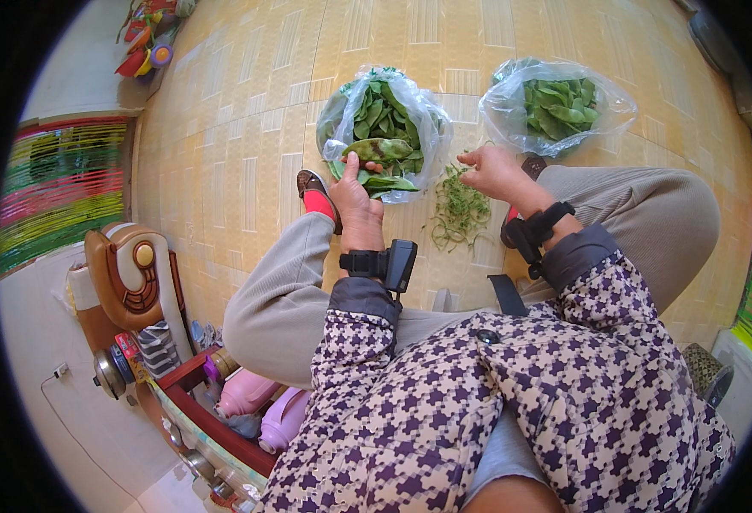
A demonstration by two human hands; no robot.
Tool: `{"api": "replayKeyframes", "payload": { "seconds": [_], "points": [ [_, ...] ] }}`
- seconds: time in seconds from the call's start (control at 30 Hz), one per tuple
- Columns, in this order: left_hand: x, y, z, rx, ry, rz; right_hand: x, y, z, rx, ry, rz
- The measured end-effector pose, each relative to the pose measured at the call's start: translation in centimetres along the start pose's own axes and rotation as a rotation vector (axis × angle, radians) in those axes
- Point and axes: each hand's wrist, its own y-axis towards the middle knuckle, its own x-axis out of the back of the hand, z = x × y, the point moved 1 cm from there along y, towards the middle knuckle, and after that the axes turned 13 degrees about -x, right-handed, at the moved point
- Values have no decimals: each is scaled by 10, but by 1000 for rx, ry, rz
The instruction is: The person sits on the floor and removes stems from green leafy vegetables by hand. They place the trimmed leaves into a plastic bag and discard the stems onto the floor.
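My left hand (358, 189) holds several flat green bean pods over the near edge of the left clear plastic bag (437, 125); one broad pod (378, 150) with a brown blemish lies across its fingers. More green pods (382, 115) fill that bag. My right hand (488, 168) is above the floor beside a loose pile of thin green bean strings and trimmings (458, 211). Its thumb and index finger are near each other, and whether something small is between them is not clear. The right clear plastic bag (616, 115) stands open beyond that hand, with flat green pods (561, 109) inside.
Both bags stand on the yellow tiled floor (241, 154), between and beyond my shoes. Thermos flasks (247, 391) stand at a red wooden frame (222, 426) at lower left, near a brown and white padded armrest (129, 276). Colourful toys (145, 58) are at upper left.
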Motion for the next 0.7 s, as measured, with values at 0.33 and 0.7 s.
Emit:
{"api": "replayKeyframes", "payload": {
  "seconds": [0.33, 0.7],
  "points": [
    [-24, -28, 9, 66, 55, 152, 15, -3, 31, -87, 690, 163],
    [-41, -53, 16, 122, 135, 186, 9, -16, 42, -242, 1109, 453]
  ]
}}
